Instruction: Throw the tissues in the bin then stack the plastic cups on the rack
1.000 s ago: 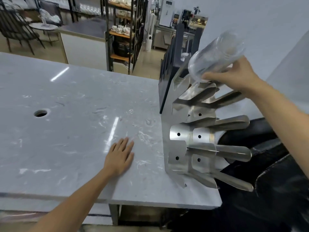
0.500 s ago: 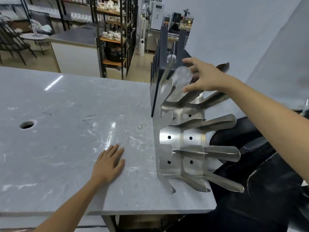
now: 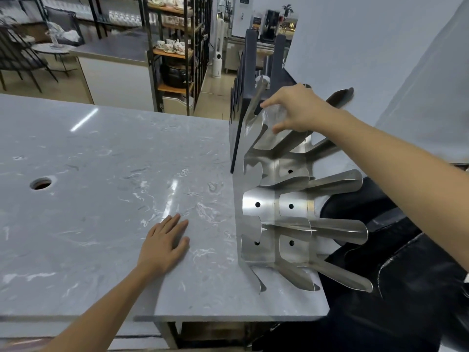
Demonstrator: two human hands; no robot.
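Note:
A shiny steel rack [image 3: 264, 207] with several long prongs stands at the right end of the grey marble table [image 3: 101, 199]. A clear plastic cup [image 3: 272, 123] sits tilted over one of the top prongs, mouth toward the rack's plate. My right hand [image 3: 294, 107] rests on the cup's closed end, fingers curled around it. My left hand [image 3: 165, 240] lies flat on the table, fingers apart and holding nothing, just left of the rack. No tissues are in view.
A black bin bag [image 3: 393, 262] fills the lower right, under the prongs. A dark slotted stand [image 3: 253, 72] rises behind the rack. The table has a round hole [image 3: 40, 184] at left. Shelves with crockery [image 3: 175, 47] stand beyond.
My right hand brought the clear cup down from the air onto a top prong and pushed it further along the prong. The left hand stayed flat on the table.

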